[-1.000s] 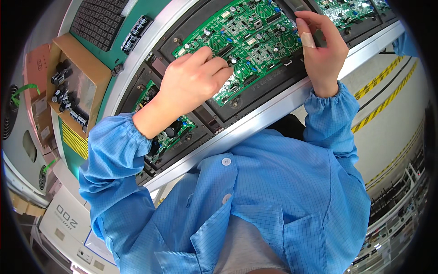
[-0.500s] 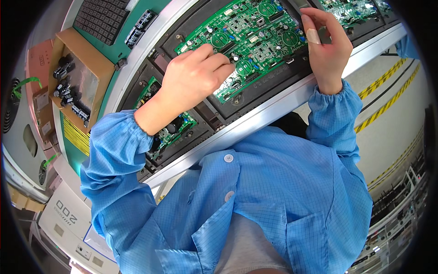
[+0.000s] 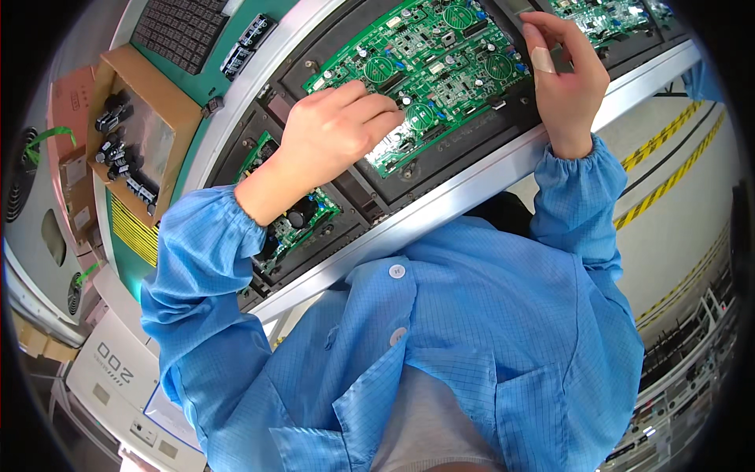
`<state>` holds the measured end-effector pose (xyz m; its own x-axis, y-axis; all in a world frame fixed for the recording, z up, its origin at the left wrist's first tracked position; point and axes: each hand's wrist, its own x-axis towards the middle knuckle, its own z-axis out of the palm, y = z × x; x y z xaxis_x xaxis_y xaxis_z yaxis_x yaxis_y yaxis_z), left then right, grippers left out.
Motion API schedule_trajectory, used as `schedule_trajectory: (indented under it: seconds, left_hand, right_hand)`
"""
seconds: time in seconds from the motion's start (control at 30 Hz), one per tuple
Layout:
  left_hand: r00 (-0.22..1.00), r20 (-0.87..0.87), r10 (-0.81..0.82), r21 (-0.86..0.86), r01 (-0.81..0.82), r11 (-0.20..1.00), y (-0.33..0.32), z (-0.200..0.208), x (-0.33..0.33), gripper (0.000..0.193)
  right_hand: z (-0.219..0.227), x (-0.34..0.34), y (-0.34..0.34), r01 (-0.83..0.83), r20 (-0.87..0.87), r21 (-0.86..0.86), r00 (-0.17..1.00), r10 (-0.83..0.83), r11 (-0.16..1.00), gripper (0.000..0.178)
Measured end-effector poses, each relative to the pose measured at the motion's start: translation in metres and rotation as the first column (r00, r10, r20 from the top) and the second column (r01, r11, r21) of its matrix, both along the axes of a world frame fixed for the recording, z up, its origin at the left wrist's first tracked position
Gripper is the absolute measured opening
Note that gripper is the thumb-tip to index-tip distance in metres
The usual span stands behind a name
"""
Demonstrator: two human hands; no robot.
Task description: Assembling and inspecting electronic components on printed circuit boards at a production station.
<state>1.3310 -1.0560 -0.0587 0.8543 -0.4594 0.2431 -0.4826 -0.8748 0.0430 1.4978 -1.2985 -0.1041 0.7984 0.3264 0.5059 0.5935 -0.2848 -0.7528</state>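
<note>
A green circuit board (image 3: 440, 86) packed with small parts lies in a black carrier frame (image 3: 472, 141). Over the board's left end is my left hand (image 3: 334, 130), its fingers curled down toward the surface. Its fingertips are hidden, so what they hold, if anything, cannot be made out. At the board's right edge, my right hand (image 3: 570, 79) has its thumb and index finger bent with a gap between them, and no object shows there. A tan strip wraps one of its digits. Partly under my left forearm is another green board (image 3: 314, 212) with a black round component.
A silver rail (image 3: 448, 193) runs along the near side of the carriers. To the left stands an open cardboard box (image 3: 185, 98) of black components, near a keyboard (image 3: 177, 31) and a row of black parts (image 3: 250, 46). More boards (image 3: 609, 23) lie at the upper right.
Both hands keep nearly the same place and pose over the board. The whole view has shifted very slightly.
</note>
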Motion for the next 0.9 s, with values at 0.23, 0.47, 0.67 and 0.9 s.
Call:
schedule_trajectory:
  seconds: [0.23, 0.47, 0.67, 0.9]
  left_hand:
    - [1.000, 0.017, -0.013, 0.047, 0.012, 0.999, 0.000, -0.001, 0.001, 0.025]
    - [1.000, 0.013, -0.022, 0.056, 0.021, 0.998, 0.001, -0.004, 0.002, 0.024]
    - [1.000, -0.003, -0.011, 0.067, 0.011, 0.998, 0.001, -0.004, 0.006, 0.023]
    - [0.995, 0.032, -0.090, 0.108, 0.086, 0.990, 0.002, -0.008, 0.009, 0.008]
  right_hand:
    - [-0.006, 0.004, -0.003, 0.017, 0.024, -0.025, 1.000, -0.016, 1.000, 0.015]
    - [-0.012, 0.007, -0.002, -0.010, 0.012, 0.009, 1.000, 0.010, 1.000, 0.015]
    - [-0.011, 0.008, 0.000, -0.017, -0.003, 0.012, 1.000, 0.017, 1.000, 0.015]
    - [0.029, 0.010, 0.011, -0.140, 0.077, -0.066, 0.987, 0.145, 0.988, 0.014]
